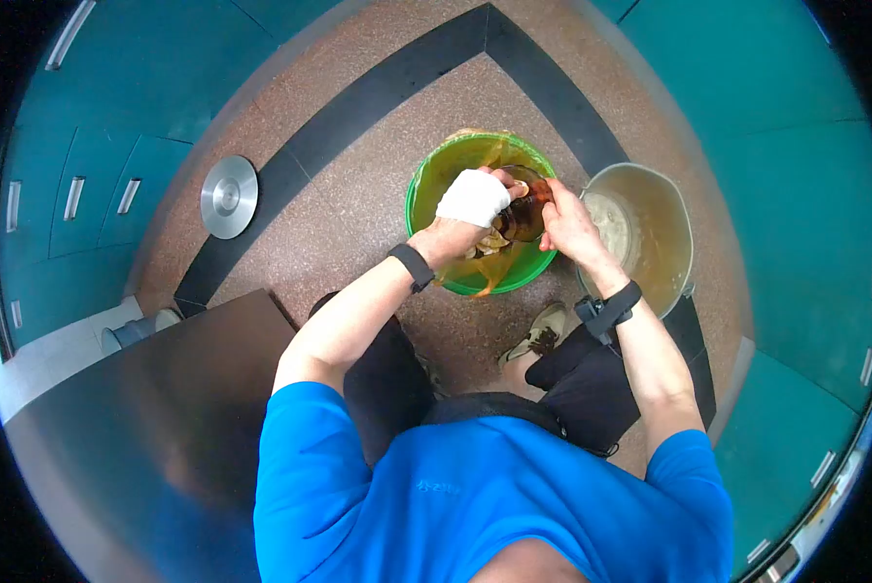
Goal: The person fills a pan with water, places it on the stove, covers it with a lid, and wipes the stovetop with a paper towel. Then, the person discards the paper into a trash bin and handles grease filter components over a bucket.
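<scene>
My right hand [574, 231] grips the rim of a dark brown see-through bowl [525, 216], tilted over a green bin [543, 262]. My left hand [467, 209] has something white, like a bandage or cloth, over its back. Its fingers are bent at the bowl's inner side; something small and pale shows near the fingertips, too hidden to name. A thin yellowish bag [494, 270] lines the bin and hangs over its rim. Pale scraps [489, 243] lie in the bag below the bowl.
A metal bucket [677, 228] stands right of the bin. A round metal lid [229, 197] lies on the floor at left. Teal cabinets [786, 175] line both sides. A dark flat-topped surface [144, 437] is at lower left. My shoe [538, 335] is close below the bin.
</scene>
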Tool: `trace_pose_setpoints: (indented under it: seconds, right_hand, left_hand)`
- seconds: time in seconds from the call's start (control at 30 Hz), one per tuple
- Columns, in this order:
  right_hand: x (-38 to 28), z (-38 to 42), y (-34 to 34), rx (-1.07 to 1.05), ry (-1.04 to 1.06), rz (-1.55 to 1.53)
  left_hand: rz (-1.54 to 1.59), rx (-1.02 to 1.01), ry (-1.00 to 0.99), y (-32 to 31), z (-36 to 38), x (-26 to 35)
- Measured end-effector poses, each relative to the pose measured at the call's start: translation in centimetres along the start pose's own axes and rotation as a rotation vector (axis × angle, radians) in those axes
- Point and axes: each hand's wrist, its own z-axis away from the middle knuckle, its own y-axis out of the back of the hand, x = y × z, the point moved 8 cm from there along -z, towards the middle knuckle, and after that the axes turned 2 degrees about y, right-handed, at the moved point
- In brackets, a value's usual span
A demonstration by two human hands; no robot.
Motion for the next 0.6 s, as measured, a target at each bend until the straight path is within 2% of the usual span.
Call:
trace_pose_setpoints:
  seconds: [0.27,0.33,0.6]
  right_hand:
    - [0.8,0.0,-1.2,-0.004,-0.104,-0.036]
    - [1.4,-0.2,-1.6,0.007,-0.079,-0.039]
    - [1.7,0.3,-2.4,0.054,-0.084,-0.001]
  left_hand:
    - [-0.054,-0.059,0.046,-0.7,1.1,-0.6]
    - [0.047,-0.096,0.219,-1.3,1.4,-1.6]
    - [0.006,-0.074,0.139,-2.3,2.9,-1.3]
